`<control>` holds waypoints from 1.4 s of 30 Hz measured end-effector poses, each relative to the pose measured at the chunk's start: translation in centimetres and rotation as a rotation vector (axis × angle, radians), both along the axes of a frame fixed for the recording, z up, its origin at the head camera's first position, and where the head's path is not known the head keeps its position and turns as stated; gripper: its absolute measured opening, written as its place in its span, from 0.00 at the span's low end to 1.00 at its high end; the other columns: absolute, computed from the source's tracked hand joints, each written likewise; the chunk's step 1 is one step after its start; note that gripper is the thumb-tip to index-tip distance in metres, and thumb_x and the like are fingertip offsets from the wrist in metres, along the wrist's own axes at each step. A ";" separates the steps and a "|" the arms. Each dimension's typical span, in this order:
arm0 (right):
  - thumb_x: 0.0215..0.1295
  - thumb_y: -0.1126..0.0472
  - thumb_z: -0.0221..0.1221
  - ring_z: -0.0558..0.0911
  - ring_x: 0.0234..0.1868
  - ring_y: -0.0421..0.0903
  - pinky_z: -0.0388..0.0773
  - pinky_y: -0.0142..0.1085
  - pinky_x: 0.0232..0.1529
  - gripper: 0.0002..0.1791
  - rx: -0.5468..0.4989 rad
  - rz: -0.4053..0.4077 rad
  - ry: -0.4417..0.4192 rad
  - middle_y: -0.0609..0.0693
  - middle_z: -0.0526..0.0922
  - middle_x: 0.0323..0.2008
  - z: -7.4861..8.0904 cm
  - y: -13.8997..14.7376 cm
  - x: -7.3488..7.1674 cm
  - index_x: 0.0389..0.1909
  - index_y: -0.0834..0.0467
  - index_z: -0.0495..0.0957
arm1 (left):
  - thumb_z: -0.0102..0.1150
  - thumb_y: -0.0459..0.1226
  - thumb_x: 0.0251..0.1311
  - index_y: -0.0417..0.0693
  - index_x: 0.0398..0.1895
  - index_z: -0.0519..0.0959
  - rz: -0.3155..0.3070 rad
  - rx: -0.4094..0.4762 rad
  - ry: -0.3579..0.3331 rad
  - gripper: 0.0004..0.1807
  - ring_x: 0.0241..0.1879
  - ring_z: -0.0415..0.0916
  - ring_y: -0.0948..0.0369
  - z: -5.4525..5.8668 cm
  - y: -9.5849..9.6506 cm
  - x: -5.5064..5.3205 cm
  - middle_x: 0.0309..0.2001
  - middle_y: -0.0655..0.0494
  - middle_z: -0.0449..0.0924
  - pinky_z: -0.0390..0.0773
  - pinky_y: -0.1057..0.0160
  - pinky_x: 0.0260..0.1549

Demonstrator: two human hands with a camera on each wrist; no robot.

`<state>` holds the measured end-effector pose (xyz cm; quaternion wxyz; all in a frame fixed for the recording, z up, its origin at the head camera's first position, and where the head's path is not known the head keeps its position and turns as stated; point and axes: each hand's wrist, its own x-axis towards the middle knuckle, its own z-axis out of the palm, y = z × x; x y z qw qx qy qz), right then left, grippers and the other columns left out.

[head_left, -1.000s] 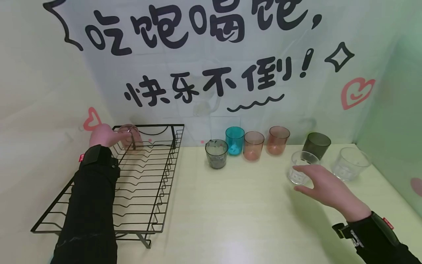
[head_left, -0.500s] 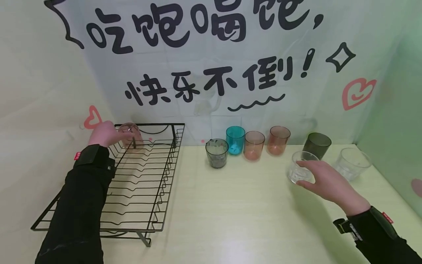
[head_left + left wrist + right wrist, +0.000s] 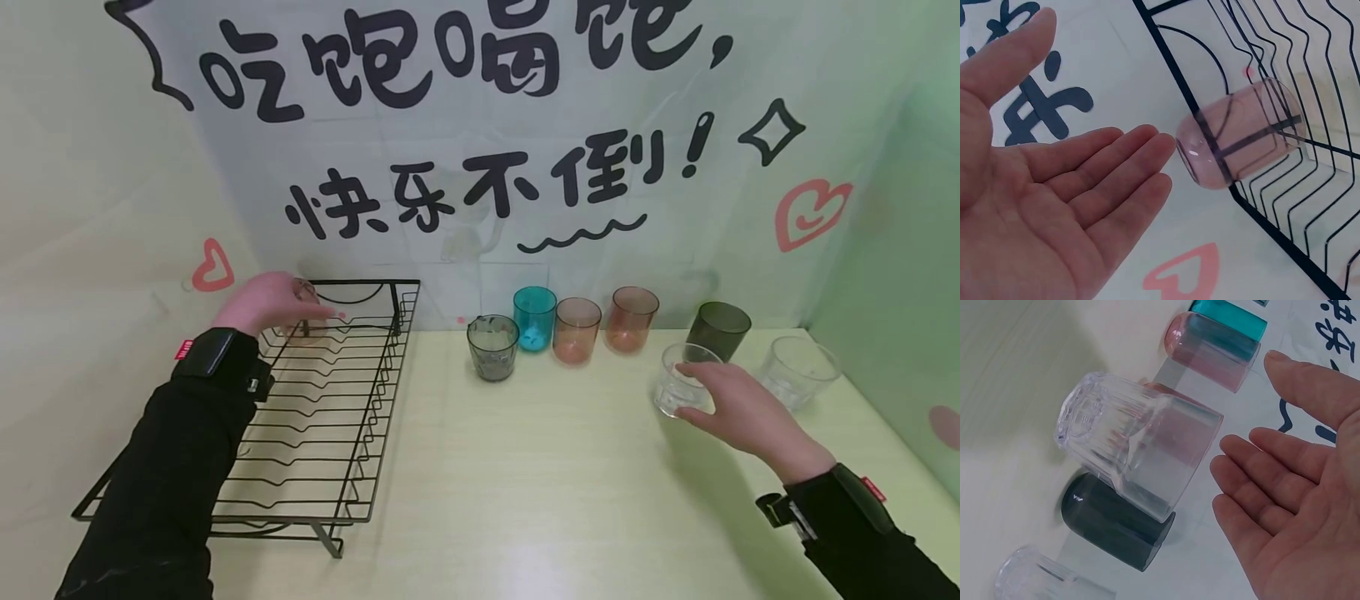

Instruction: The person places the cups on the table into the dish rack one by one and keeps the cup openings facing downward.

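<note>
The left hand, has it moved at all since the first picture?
Yes: in the head view, the left hand has shifted right against the wire rack, now hiding most of the pink cup.

before me: white banner [image 3: 420, 133] bearing two rows of bold black lettering [image 3: 501, 196]; wavy line [image 3: 582, 237] under lower row's right part. to my right, star outline [image 3: 765, 158], right heart [image 3: 810, 222] in pink below it; to my left, left heart [image 3: 201, 279], also pink. green side wall [image 3: 885, 267] at my far right, pink spot [image 3: 945, 425] on it. pale tabletop [image 3: 555, 483]; toward its back, upright: grey cup [image 3: 492, 350], teal cup [image 3: 535, 325], two rose cups [image 3: 577, 333].
</note>
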<state>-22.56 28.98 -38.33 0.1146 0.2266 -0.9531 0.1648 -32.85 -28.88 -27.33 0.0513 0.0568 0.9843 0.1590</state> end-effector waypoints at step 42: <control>0.48 0.67 0.74 0.76 0.30 0.47 0.75 0.45 0.35 0.14 0.138 0.000 -0.054 0.48 0.77 0.28 -0.5 0.5 -3.9 0.32 0.63 0.79 | 0.69 0.51 0.57 0.50 0.20 0.58 -0.260 0.000 0.059 0.29 0.22 0.49 0.61 0.7 9.2 4.1 0.21 0.59 0.48 0.51 0.60 0.25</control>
